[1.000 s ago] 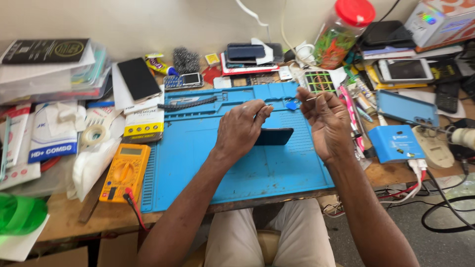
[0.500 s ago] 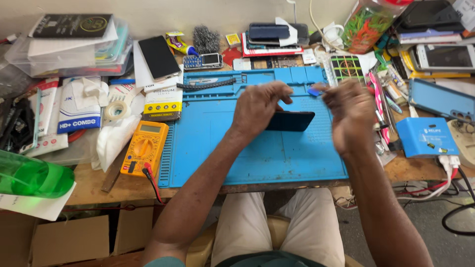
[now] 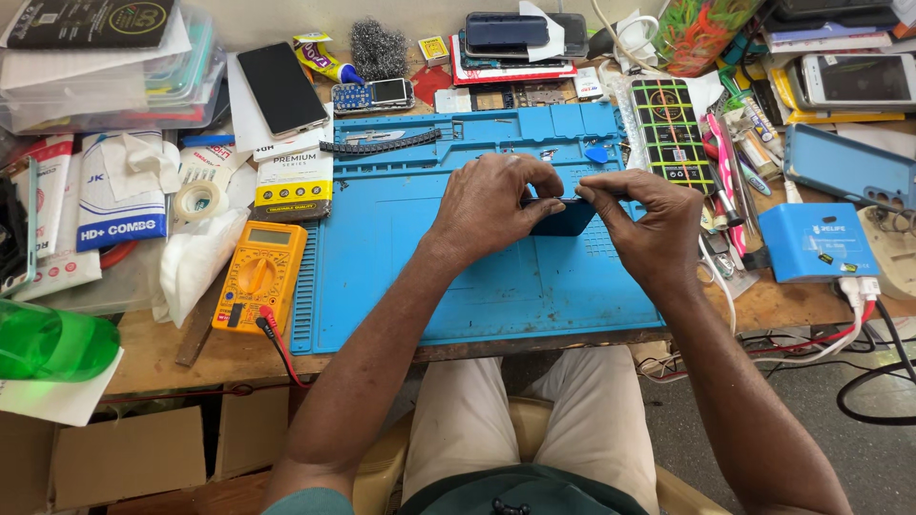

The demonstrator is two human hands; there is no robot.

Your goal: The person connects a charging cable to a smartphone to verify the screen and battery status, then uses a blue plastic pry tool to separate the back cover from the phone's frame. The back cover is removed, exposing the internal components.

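Head view: a person sits at a cluttered desk [image 3: 162,355], both bare hands meeting over a blue work mat [image 3: 401,277].
Left hand [image 3: 491,205]: curled over a small dark phone [image 3: 565,221]; its fingers [image 3: 546,206] are bent and pressed together on the phone's upper edge, thumb tip pointing right.
Right hand [image 3: 649,224]: its fingers [image 3: 593,191] pinch a thin metal tool [image 3: 567,199], which reaches across to the left thumb tip.
Phone: lies on the mat directly under both sets of fingertips, mostly hidden by the left hand; only its right part shows.
Beyond the fingers: a blue triangular pick [image 3: 596,154] sits on the mat's upper tray, just past the right fingertips.
Left of the fingers: a yellow multimeter [image 3: 260,277] lies just off the mat's left edge, its red lead trailing toward the desk's front edge; a roll of tape [image 3: 197,198] lies farther left.
Right of the fingers: a blue box-shaped device [image 3: 819,241] stands on the desk, well apart from the right hand.
Far left: a green plastic bottle [image 3: 52,341] lies at the desk's front edge.
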